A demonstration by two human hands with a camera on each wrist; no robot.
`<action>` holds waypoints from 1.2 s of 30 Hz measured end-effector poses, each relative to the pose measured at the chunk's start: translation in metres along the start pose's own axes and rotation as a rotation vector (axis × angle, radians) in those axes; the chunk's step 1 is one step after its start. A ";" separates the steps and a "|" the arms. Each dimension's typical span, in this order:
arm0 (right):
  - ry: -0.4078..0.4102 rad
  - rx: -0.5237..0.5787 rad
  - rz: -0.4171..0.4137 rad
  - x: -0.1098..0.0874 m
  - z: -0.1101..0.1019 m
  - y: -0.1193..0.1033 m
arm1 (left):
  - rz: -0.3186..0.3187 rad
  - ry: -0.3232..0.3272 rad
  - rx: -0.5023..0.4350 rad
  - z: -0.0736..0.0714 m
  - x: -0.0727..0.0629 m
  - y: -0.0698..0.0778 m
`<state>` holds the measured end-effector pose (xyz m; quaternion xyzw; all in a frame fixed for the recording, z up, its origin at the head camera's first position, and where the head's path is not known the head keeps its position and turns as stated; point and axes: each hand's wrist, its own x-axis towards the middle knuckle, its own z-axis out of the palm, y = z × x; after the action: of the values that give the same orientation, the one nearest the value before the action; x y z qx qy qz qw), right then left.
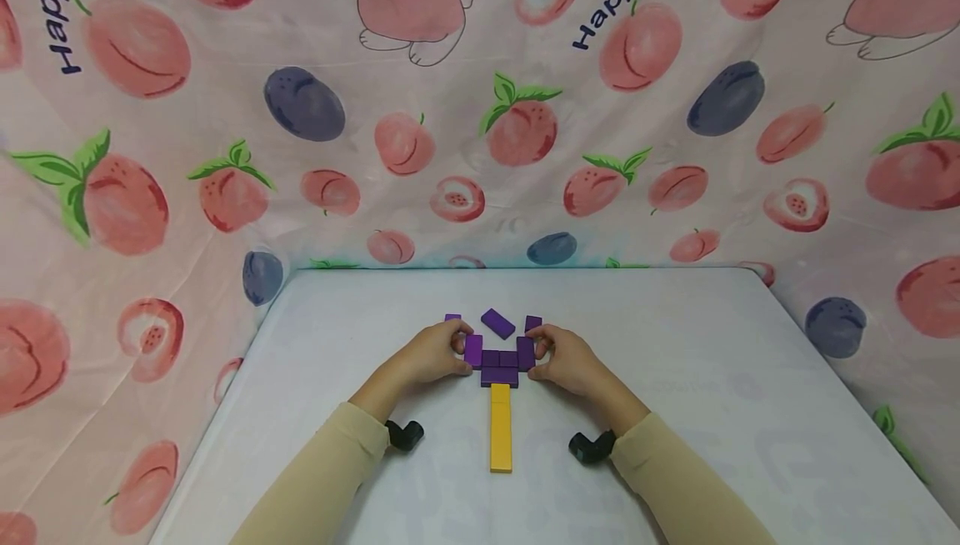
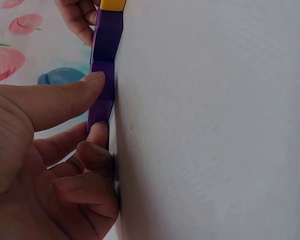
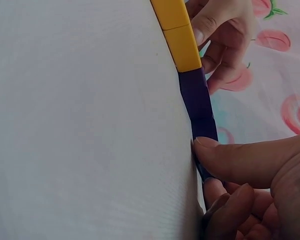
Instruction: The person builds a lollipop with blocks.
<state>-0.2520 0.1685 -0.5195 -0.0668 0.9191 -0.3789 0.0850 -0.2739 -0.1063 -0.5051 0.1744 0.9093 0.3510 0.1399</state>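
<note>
My left hand (image 1: 435, 352) pinches a purple block (image 1: 473, 351) lengthwise, thumb at its near end and fingers at its far end. On the opposite side, my right hand (image 1: 567, 359) grips a darker purple block (image 1: 526, 353) the same way. Between them two small purple blocks sit side by side above a wider purple block (image 1: 499, 377). A yellow strip of blocks (image 1: 501, 428) runs from that block toward me. In the left wrist view the thumb (image 2: 94, 82) presses on purple; in the right wrist view the other thumb (image 3: 208, 145) does likewise.
A loose purple block (image 1: 498, 323) lies tilted beyond the group. Further purple blocks lie past each hand's fingertips, one at the left (image 1: 453, 317) and one at the right (image 1: 533, 322). The white table (image 1: 750, 412) meets a fruit-printed cloth (image 1: 465, 153) at its back edge.
</note>
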 end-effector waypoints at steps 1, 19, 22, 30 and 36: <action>0.000 -0.002 0.001 0.000 0.000 0.000 | 0.002 0.001 0.004 0.000 0.000 0.000; 0.006 0.002 0.013 0.001 0.001 0.002 | 0.006 0.022 0.014 0.003 0.001 0.000; 0.005 0.003 0.009 0.001 0.001 0.002 | 0.004 0.024 0.015 0.003 0.001 0.000; 0.001 0.012 0.010 0.000 0.001 0.001 | -0.007 0.008 0.001 0.000 -0.003 0.003; 0.001 0.014 0.021 0.001 0.002 0.001 | -0.020 -0.014 -0.040 -0.003 -0.003 0.003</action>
<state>-0.2524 0.1680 -0.5216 -0.0566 0.9171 -0.3845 0.0890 -0.2712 -0.1071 -0.5007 0.1648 0.9029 0.3664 0.1531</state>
